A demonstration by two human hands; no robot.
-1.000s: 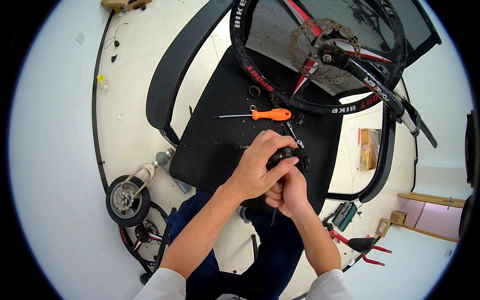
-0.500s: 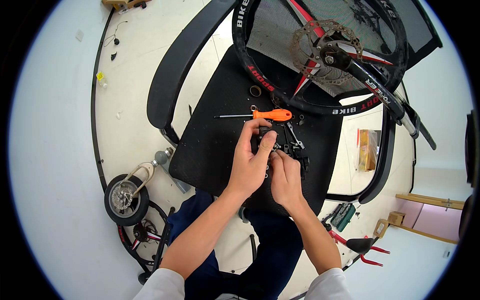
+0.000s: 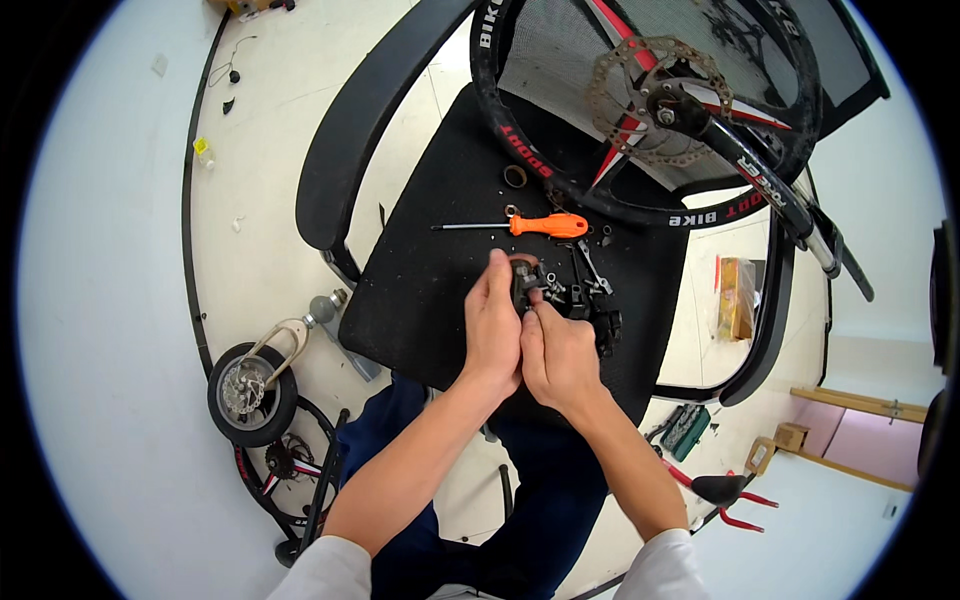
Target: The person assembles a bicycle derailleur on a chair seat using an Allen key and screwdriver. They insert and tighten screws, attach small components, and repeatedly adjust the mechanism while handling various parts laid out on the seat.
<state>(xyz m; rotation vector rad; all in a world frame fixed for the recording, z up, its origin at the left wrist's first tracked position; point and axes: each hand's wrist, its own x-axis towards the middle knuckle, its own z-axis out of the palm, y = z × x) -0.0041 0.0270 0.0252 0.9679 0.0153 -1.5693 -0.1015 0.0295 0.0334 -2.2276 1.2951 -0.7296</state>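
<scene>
- Holds a dark metal part (image 3: 524, 285) above the chair seat (image 3: 420, 300), just to the body side of the orange-handled screwdriver (image 3: 550, 225).
- Seems to run lengthwise toward the screwdriver, crosswise to its shaft; partly covered by fingers.
- Sits against both hands, neither clearly nearer.
- Grasps the part with the left hand (image 3: 492, 328), curled around it on the screwdriver's body side.
- Folds the right hand (image 3: 562, 355) nearly closed, with fingertips against the part's end away from the screwdriver; cannot tell whether pinching or only pressing.
- Shows a silver lever (image 3: 594, 267) untouched, just off the screwdriver's handle end.
</scene>
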